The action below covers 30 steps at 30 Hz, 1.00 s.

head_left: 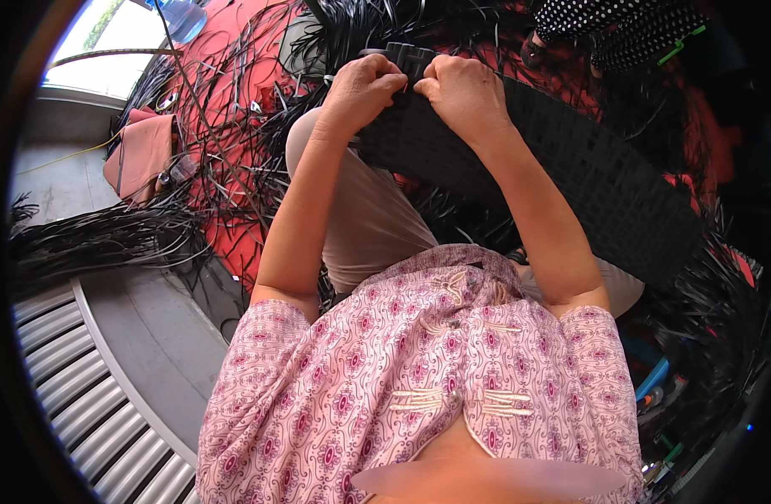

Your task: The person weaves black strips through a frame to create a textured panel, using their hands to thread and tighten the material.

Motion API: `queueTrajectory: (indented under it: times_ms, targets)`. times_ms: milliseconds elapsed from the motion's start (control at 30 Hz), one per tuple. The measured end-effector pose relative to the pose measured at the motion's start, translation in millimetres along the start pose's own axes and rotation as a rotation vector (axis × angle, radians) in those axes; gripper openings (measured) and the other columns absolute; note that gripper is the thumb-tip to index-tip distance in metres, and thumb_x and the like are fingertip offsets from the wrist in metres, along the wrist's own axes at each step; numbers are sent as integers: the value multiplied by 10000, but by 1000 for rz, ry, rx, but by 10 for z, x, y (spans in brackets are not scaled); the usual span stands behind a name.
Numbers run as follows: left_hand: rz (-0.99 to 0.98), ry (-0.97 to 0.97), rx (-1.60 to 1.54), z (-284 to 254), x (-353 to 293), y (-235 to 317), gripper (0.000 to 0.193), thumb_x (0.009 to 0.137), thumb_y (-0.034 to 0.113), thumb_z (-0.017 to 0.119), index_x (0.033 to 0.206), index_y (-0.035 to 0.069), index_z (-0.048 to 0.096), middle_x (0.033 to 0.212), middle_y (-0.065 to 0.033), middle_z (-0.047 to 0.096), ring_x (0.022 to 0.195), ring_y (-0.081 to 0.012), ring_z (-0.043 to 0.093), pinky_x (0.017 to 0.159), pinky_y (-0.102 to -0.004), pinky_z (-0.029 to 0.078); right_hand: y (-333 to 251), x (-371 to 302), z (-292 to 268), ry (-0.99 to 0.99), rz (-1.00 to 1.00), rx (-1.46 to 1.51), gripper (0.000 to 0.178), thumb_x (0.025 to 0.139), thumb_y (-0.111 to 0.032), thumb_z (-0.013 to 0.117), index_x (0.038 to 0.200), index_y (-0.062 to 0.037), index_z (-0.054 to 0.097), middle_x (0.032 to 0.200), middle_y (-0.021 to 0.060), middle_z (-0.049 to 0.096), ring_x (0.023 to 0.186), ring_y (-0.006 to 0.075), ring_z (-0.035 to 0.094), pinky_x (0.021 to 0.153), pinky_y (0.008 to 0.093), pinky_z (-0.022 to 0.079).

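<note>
Black woven strips made up the panel [591, 160] slanting across your legs [373, 227], one end in front of you and the rest running off to your right. Your left hand [364, 88] and right hand [469, 94] were close together, both pinched on strips at that end. It looked light for its breadth, springy rather than rigid, and probably a little slick; breakage seemed unlikely, though a single strip might have slid or creased. The woven edge between your hands seemed the surest place to hold, with a leg bracing beneath. Beyond, loose strips [108, 244] littered the red floor covering [227, 231]. Farther off was a clear blue jug [182, 18]; you couldn't tell what it held.
</note>
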<state>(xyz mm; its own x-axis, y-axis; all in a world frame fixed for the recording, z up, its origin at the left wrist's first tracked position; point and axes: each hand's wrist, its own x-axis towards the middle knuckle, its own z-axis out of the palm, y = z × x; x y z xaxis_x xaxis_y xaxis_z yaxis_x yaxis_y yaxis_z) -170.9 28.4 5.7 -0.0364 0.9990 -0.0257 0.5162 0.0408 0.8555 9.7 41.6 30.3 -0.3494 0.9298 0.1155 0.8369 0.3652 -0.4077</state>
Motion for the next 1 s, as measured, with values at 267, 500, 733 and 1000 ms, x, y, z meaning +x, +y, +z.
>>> queueTrajectory:
  times_ms: [267, 500, 733, 1000]
  targets:
    - [55, 107, -346, -626, -217, 41, 157, 906, 159, 666, 919, 4, 688, 757, 2, 653, 647, -71, 631, 613, -201, 509, -69, -166, -16, 370, -352, -142, 398, 777, -153, 772, 1146, -63, 651, 1004, 94, 678, 977, 250, 657, 881, 409, 491]
    - [183, 42, -341, -780, -434, 541, 116, 900, 170, 680, 923, 56, 681, 745, 41, 603, 635, -31, 539, 575, -199, 394, -315, 112, -177, 72, -455, 882, 320, 906, -237, 725, 1155, -37, 701, 994, 74, 736, 873, 161, 695, 785, 304, 550]
    - [221, 231, -180, -477, -2, 37, 185, 906, 190, 704, 981, 22, 719, 780, -33, 698, 680, -107, 650, 637, -246, 523, -28, 163, -75, -35, -165, 1096, 201, 945, -212, 691, 1008, -37, 768, 753, -6, 695, 665, 41, 608, 629, 189, 507]
    - [55, 186, 238, -79, 14, -232, 341, 821, 289, 790, 998, 3, 733, 807, -82, 734, 704, -142, 697, 680, -291, 550, -4, 119, 4, -38, -12, 865, 219, 914, -224, 702, 979, -25, 766, 721, -1, 680, 614, 55, 599, 586, 214, 508]
